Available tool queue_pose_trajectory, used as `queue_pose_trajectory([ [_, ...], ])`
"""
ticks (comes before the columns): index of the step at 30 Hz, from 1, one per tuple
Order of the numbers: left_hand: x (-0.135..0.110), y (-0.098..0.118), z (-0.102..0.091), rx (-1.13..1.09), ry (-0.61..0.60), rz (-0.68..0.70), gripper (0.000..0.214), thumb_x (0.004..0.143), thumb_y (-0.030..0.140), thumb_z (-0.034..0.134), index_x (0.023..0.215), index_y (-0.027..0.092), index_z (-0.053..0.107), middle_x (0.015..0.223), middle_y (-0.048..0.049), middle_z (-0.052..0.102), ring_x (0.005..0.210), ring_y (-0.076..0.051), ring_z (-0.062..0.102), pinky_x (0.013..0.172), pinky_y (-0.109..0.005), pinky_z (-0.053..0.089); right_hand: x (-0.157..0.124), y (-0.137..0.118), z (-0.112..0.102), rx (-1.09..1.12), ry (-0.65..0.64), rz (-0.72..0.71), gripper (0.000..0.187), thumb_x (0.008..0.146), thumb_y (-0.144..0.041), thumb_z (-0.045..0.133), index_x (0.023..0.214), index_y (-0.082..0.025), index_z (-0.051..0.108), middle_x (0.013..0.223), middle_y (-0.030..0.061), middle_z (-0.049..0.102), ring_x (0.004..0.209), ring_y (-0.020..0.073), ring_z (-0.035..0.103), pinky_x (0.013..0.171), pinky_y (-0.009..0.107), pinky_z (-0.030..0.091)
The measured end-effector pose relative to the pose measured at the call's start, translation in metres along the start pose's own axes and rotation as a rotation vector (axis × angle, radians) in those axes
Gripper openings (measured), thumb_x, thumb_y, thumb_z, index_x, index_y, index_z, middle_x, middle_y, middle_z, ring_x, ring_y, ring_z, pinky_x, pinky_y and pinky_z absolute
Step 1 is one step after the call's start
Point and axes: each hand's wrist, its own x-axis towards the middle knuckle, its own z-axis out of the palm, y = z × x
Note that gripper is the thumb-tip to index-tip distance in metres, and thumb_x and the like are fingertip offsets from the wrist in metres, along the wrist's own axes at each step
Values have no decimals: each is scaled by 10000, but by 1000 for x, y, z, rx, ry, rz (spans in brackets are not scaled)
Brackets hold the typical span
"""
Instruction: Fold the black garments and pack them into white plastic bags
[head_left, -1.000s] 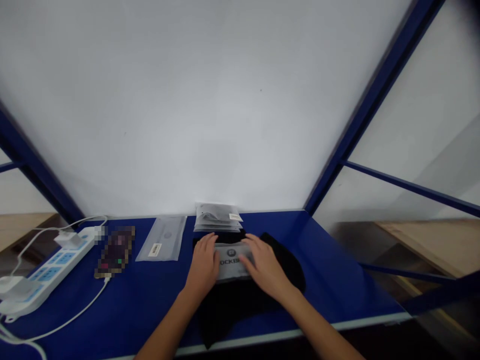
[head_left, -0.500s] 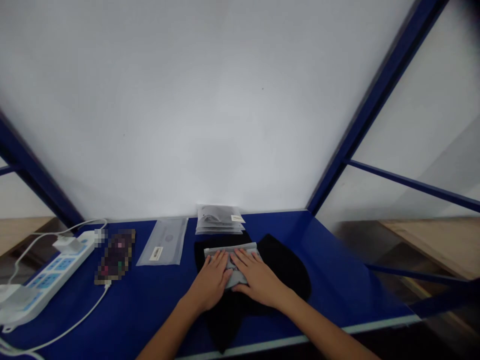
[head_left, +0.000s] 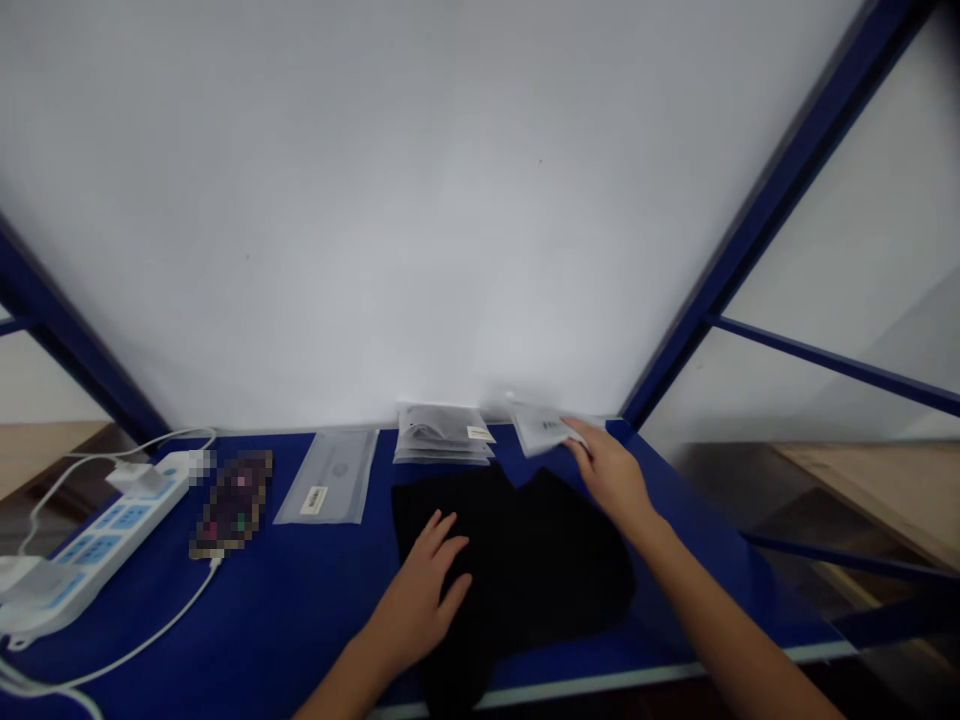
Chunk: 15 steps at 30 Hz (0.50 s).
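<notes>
L hand [head_left: 416, 600] lies palm-down on a black cloth item [head_left: 517, 560], fingers spread, grip wide & holding nothing, wrist near the front edge of the blue worktop [head_left: 697, 590]. R arm reaches forward & out to the right, R hand [head_left: 611, 475] past the cloth's far right edge, grip narrow, pinching a small grey-white flat packet [head_left: 544, 430] by its near end. Packet is tilted; can't tell if it touches the worktop.

Just left of it, a stack of clear packets [head_left: 442, 435] w/ grey contents sits beside the cloth's far edge. Further left: flat translucent sleeve [head_left: 326, 477] w/ white label, pixelated phone [head_left: 232, 505], white cable [head_left: 154, 640], power strip [head_left: 112, 530]. Nothing stands between R hand & packet.

Black folds merge, so the cloth's shape is hard to make out. Packet's print is blurred, unreadable. Power strip is cut off at frame's left edge.
</notes>
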Motion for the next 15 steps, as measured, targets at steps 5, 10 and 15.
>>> queue_pose_trajectory([
  [5,-14,22,-10,144,-155,116,394,878,260,648,1269,275,599,1454,-69,519,1421,-316,364,1157,-592,309,26,2,67,-84,-316,-89,444,949,-338,496,1339,-147,585,1367,158,608,1297,336,541,1072,532,447],
  [10,-23,27,-14,180,-191,71,373,767,348,794,1121,299,688,1271,-54,587,1188,-295,531,1047,-526,435,-29,-12,41,14,-289,-113,464,996,-397,443,1418,-211,498,1461,148,516,1362,310,469,1119,557,375],
  [15,-34,18,-35,294,-190,3,315,867,196,646,1150,324,694,1193,-59,612,1144,-264,571,1097,-581,355,-118,-30,-25,211,-631,-275,617,822,-587,698,1349,-290,575,1506,106,467,1395,327,413,1111,513,412],
])
